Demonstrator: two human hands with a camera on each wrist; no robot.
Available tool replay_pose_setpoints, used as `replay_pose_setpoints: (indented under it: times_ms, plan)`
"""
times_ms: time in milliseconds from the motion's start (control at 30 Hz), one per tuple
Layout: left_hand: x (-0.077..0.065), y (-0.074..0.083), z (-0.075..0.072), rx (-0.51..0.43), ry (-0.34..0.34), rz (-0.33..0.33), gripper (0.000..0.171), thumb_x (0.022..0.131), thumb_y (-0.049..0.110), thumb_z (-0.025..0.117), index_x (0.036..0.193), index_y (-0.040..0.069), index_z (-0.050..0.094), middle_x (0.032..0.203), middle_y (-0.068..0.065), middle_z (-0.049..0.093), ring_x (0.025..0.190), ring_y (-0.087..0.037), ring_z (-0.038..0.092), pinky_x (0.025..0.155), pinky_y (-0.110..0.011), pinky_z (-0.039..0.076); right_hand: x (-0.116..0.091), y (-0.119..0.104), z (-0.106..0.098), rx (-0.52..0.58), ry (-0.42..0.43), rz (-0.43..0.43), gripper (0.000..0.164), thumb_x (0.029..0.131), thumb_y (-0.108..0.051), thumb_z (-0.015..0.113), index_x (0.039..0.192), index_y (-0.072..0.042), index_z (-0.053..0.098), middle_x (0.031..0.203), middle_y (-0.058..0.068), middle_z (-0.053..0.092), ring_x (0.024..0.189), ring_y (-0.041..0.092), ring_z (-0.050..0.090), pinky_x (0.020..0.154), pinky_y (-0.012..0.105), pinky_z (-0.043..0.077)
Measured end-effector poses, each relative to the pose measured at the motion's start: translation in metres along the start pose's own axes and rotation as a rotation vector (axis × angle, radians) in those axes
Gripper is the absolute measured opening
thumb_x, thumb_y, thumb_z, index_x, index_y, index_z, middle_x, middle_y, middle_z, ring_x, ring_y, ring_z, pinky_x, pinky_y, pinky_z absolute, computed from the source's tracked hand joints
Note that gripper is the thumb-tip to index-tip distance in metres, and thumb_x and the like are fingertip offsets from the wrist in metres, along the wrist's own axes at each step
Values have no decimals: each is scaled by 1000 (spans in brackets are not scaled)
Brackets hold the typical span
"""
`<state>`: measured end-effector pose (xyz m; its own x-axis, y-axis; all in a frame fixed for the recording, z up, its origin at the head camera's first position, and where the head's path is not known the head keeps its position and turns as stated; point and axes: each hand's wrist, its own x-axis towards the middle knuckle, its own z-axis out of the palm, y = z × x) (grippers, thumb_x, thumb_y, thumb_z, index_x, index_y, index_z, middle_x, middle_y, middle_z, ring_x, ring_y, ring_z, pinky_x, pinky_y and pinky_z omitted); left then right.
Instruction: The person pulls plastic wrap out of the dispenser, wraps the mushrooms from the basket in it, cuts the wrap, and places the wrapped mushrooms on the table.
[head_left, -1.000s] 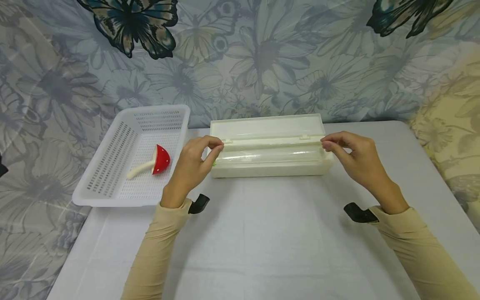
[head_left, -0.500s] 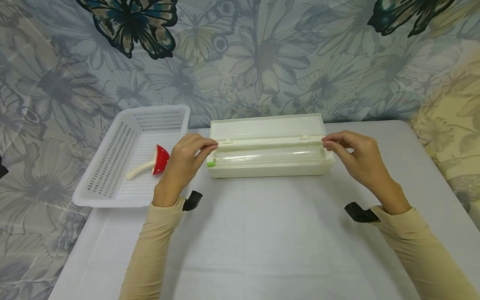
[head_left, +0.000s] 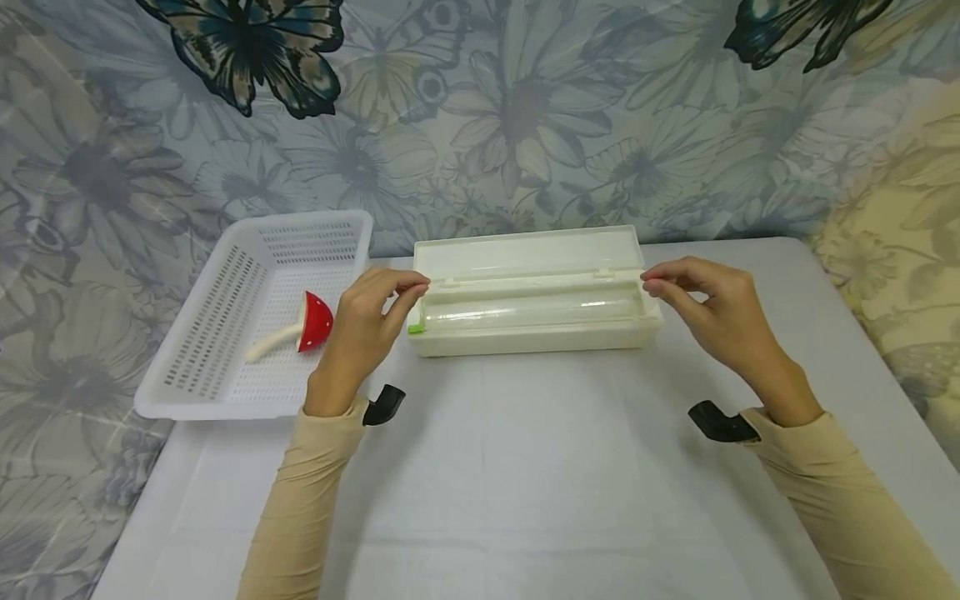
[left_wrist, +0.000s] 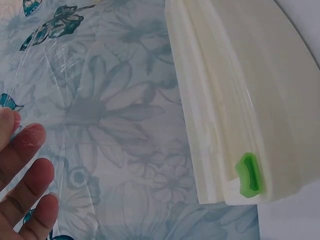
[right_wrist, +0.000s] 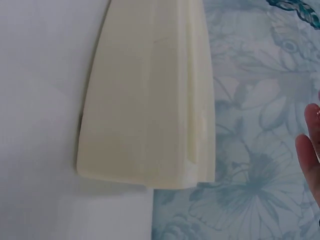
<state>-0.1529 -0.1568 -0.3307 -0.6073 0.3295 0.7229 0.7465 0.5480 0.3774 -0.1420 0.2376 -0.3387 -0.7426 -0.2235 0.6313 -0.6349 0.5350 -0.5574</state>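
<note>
A cream cling film dispenser stands on the table with its lid raised at the back. Clear film shows over its open top, and a green slide cutter sits at its left end. Thumb and forefinger of my left hand pinch the cling film above that end; the left wrist view shows the sheet stretched from the fingertips. Over the right end, my right hand pinches the film's other side. Only fingers of it appear in the right wrist view, and the film there is barely visible.
Left of the dispenser stands a white perforated basket, holding a red-capped mushroom-shaped item with a pale stem. A white cloth covers the table. Behind it hangs a flowered curtain with butterflies.
My left hand has shifted left with its pinch on the cling film, uncovering the green slide cutter. The right hand has stayed nearly still. The head view has moved slightly.
</note>
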Motion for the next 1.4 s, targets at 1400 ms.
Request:
replay_pose_setpoints:
  times_ms: [1400]
  plan:
    - [-10, 3, -5, 20, -58, -23, 15, 89, 4, 71, 102, -3, 73, 96, -13, 76, 91, -26, 71, 86, -38, 56, -7, 2, -8, -77, 71, -4, 16, 74, 11, 78, 87, 1, 77, 82, 15, 73, 85, -17, 60, 81, 4, 47]
